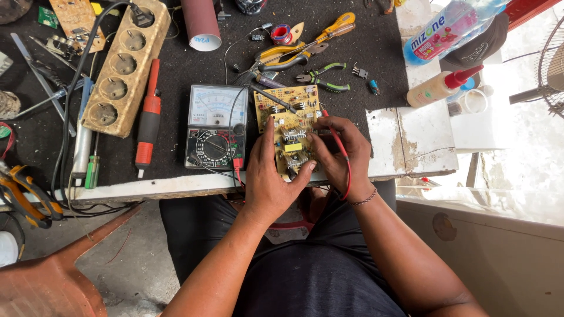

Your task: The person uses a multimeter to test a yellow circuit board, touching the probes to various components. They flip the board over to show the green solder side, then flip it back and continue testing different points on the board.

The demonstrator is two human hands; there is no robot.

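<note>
**Circuit board under test at near edge of desk**

Circuit board (pixel 292 126): tan, populated with coils, a yellow block component and small parts, lying flat on the dark mat at the near edge of the desk (pixel 176 186), just right of the analogue multimeter (pixel 216 126).

Left hand (pixel 271 176): laid against the board's left and near edge, thumb curled up onto the near corner, fingers extended along the side. It braces the board rather than closing round it.

Right hand (pixel 338 152): closed on a thin red probe (pixel 341 147), pinched between thumb and fingers, its tip directed at the board's right side; the red lead loops down past the wrist. A black probe (pixel 271 97) rests across the far part of the board.

Handling assessment: the board appears light and stiff, but fragile. Upstanding components and their solder joints would likely suffer under pressure or flexing. The underside cannot be seen. Bare edges and corners look the soundest places to take hold, as the left hand does now; coils and tall parts are best left untouched.

Surroundings: pliers and cutters (pixel 320 76) lie beyond the board, a power strip (pixel 123 64) far left.
</note>
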